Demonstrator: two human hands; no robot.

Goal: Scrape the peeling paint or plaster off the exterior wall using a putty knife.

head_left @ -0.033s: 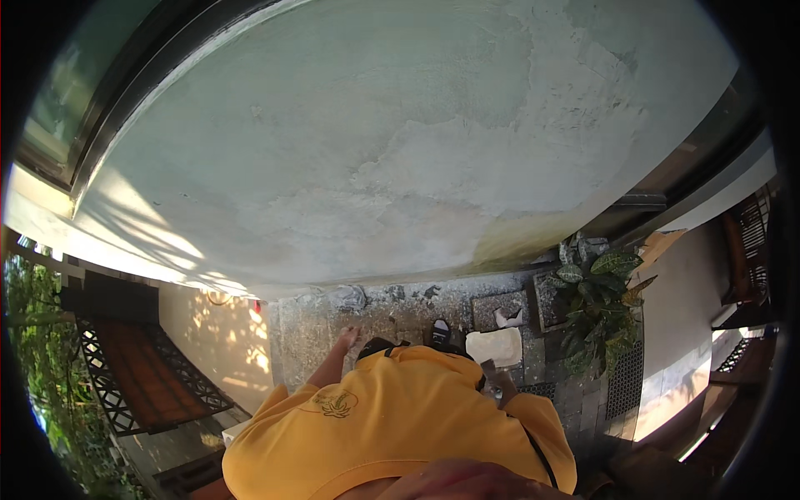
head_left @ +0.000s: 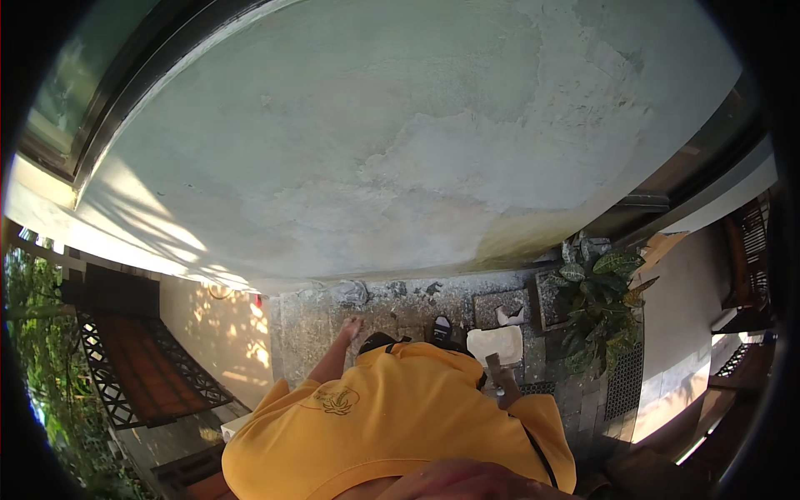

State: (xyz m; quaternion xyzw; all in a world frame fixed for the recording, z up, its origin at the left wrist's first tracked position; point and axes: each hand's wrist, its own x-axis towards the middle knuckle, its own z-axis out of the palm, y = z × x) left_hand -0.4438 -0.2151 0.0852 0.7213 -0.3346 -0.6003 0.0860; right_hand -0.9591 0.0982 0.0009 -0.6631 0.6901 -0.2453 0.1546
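Low at my right side, my right hand [head_left: 507, 392] grips a putty knife [head_left: 494, 363], its flat end pointing up toward the wall. The blade overlaps the near edge of a white rectangular tray [head_left: 510, 335]; I cannot tell whether they touch. My left hand [head_left: 351, 326] hangs out in front at the left, holding nothing that I can see, fingers loosely apart. Beyond both hands rises a pale green wall [head_left: 333, 108] with uneven whitish patches of plaster and a yellowish stain near its lower right.
A leafy potted plant [head_left: 604, 283] stands right of the tray. Stone slabs and paving [head_left: 500, 308] run along the wall's foot. A bench with lattice sides [head_left: 150, 358] is at the left. Dark window frames [head_left: 108, 92] border the wall. A shoe [head_left: 442, 327] shows below me.
The putty knife's blade has turned and shows more plainly against the tray's near edge. My left hand has moved up slightly. The view has shifted a little.
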